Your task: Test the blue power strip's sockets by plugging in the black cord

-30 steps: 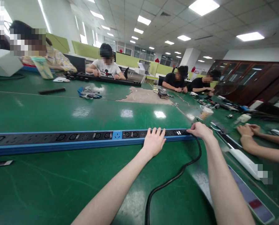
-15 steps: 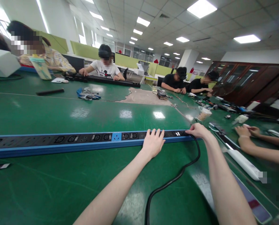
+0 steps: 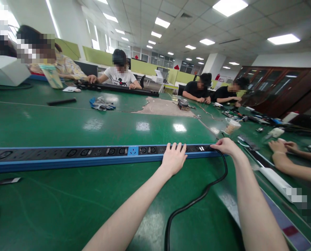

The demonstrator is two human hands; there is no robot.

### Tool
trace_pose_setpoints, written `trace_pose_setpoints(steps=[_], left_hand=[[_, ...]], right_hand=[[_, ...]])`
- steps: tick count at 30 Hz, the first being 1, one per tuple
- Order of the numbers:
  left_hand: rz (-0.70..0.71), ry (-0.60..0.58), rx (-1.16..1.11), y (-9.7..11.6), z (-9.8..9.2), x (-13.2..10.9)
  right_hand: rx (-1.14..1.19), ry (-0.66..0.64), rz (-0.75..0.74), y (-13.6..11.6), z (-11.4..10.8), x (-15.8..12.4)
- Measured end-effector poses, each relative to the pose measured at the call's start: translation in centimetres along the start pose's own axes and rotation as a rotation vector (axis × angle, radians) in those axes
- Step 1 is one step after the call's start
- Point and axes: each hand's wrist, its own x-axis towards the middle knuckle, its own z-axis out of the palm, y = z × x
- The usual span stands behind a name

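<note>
A long blue power strip (image 3: pixel 133 151) with black socket panels and one blue socket lies across the green table. My left hand (image 3: pixel 174 158) rests on its right part, palm down with the fingers spread over the sockets. At the strip's right end, my right hand (image 3: pixel 226 145) is closed in a pinch on the black power cable (image 3: pixel 206 191), close to where it meets the strip. The exact grip of the fingertips is partly hidden. From there the cable curves down toward me across the table.
Blue-grey gloves (image 3: pixel 102 103) and a black bar (image 3: pixel 61 101) lie beyond the strip. A co-worker's hands (image 3: pixel 279 146) are at the right, near a white strip (image 3: pixel 277 183). Across the table, a person handles a long black strip (image 3: pixel 124 90). A plastic cup (image 3: pixel 232 125) stands right.
The whole view has shifted slightly, so things appear a little farther right. Both hands keep their places on the strip and cable.
</note>
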Motion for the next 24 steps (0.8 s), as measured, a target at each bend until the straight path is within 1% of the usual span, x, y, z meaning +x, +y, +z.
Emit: trace_pose_setpoints(steps=[3, 8, 15, 18, 24], left_hand=[[0.009, 0.002, 0.003, 0.0, 0.0, 0.0], [0.013, -0.002, 0.016, 0.0, 0.1, 0.0], [0.02, 0.007, 0.026, 0.0, 0.2, 0.1], [0.018, 0.006, 0.022, 0.1, 0.2, 0.2], [0.019, 0.001, 0.017, 0.1, 0.1, 0.2]], right_hand=[[-0.08, -0.068, 0.065, 0.5, 0.4, 0.6], [-0.217, -0.149, 0.079, 0.6, 0.5, 1.4], [-0.307, -0.085, 0.056, 0.5, 0.9, 1.9], [-0.345, -0.087, 0.045, 0.4, 1.1, 1.9], [-0.413, -0.092, -0.029, 0.2, 1.2, 2.2]])
